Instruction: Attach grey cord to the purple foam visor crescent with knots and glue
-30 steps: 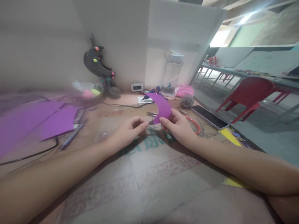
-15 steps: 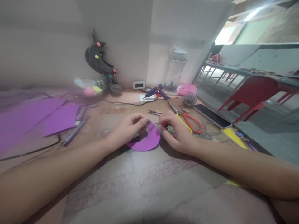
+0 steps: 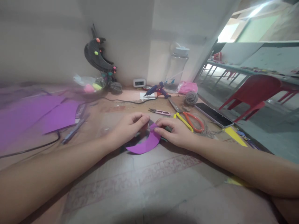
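Observation:
A purple paper crescent (image 3: pixel 143 145) is held a little above the table between my hands, its lower point free to the left. My left hand (image 3: pixel 133 126) pinches at its upper tip, where a small grey piece, perhaps yarn, shows between thumb and finger. Thumb and fingertips of my right hand (image 3: pixel 174 131) are closed on the crescent's right edge, just below that tip. Small pink-handled thread snips (image 3: pixel 161 112) lie beyond the hands. Scissors with orange handles (image 3: pixel 193 122) rest to the right, with a grey yarn ball (image 3: pixel 191 98) behind them.
Purple sheets (image 3: pixel 59 116) and a pen (image 3: pixel 74 130) lie at left. At the back stand a glue gun (image 3: pixel 155 90), a small digital clock (image 3: pixel 139 82), a clear bottle (image 3: pixel 177 67) and a dark crescent ornament (image 3: pixel 98 57). A phone (image 3: pixel 213 114) lies near the right edge.
My right hand has moved from pulling a short strand of grey yarn to gripping the purple crescent's edge. The crescent has tilted slightly; my left hand stays nearly in place.

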The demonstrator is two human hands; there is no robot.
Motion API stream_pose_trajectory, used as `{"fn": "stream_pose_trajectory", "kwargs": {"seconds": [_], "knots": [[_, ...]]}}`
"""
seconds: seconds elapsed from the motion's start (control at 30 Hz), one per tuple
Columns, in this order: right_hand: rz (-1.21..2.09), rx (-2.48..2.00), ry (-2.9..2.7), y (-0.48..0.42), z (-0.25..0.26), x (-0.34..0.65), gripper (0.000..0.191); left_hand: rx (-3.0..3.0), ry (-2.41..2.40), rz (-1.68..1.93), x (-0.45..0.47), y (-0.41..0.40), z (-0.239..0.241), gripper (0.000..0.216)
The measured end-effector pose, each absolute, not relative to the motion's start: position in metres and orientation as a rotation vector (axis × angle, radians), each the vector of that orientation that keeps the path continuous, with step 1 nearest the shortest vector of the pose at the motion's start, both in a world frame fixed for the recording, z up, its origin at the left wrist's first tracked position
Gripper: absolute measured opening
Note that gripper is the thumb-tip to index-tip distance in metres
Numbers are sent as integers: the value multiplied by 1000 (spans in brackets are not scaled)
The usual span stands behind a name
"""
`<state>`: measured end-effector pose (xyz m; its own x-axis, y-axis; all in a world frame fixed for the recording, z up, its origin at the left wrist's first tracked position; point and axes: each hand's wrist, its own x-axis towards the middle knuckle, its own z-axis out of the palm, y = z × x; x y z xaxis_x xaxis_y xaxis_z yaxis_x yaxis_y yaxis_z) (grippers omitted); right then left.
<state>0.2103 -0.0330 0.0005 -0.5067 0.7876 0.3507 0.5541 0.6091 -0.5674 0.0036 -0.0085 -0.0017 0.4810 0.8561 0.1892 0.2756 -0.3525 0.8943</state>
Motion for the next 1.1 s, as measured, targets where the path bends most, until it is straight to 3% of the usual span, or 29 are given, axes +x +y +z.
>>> {"fn": "stream_pose_trajectory", "kwargs": {"seconds": [0.33, 0.47, 0.57, 0.7, 0.9, 1.1], "knots": [[540, -995, -2236, -35, 7, 212, 22, 1780, 890, 761, 4, -11, -2, 32], [255, -1062, -2164, -24, 19, 224, 30, 1847, 874, 742, 4, -13, -1, 34], [56, -1171, -2188, -5, 16, 237, 21, 1923, 842, 715, 4, -14, -1, 38], [115, -1175, -2418, 15, 0, 245, 41, 1942, 823, 704, 4, -15, 0, 39], [99, -1175, -2473, 21, -8, 244, 20, 1964, 826, 688, 5, -14, -1, 39], [-18, -1184, -2540, 21, -7, 241, 34, 2020, 857, 649, 5, -13, -3, 38]]}}
